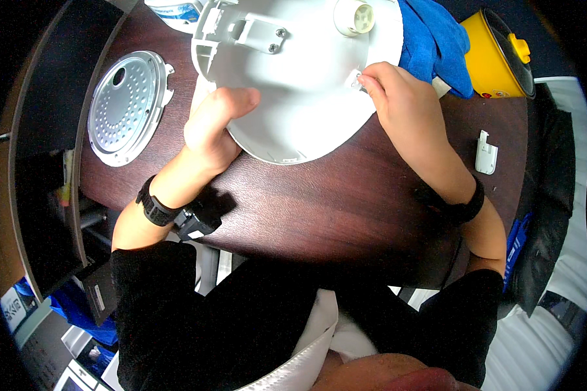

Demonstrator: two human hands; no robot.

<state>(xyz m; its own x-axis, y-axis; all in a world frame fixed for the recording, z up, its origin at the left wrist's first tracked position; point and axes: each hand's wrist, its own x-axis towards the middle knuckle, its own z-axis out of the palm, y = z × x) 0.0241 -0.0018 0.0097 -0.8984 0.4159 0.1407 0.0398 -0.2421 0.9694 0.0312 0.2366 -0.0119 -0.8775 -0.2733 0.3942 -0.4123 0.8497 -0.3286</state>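
**Two hands on a white lid at a dark table**

Nearest the camera are the person's black sleeves [176, 313], and from them both forearms run up onto the dark wooden table [346, 202]. Each wrist wears a black band.

The left hand [214, 127] grips the lower left rim of the white lid [300, 72], which lies at the far middle of the table. Its thumb presses flat on the lid's inner face, and the other fingers are hidden beneath the rim.

The right hand [398, 98] is at the lid's right edge. Its fingertips are pinched together on a small white clip [354, 79] there, though the view is too small to say whether the clip is fixed to the lid.

A round perforated metal plate [125, 107] lies left of the lid. A blue cloth [434, 39] touches the lid's right side, with a yellow cooker [496, 55] beyond it. A small white part [486, 153] lies alone near the right edge.
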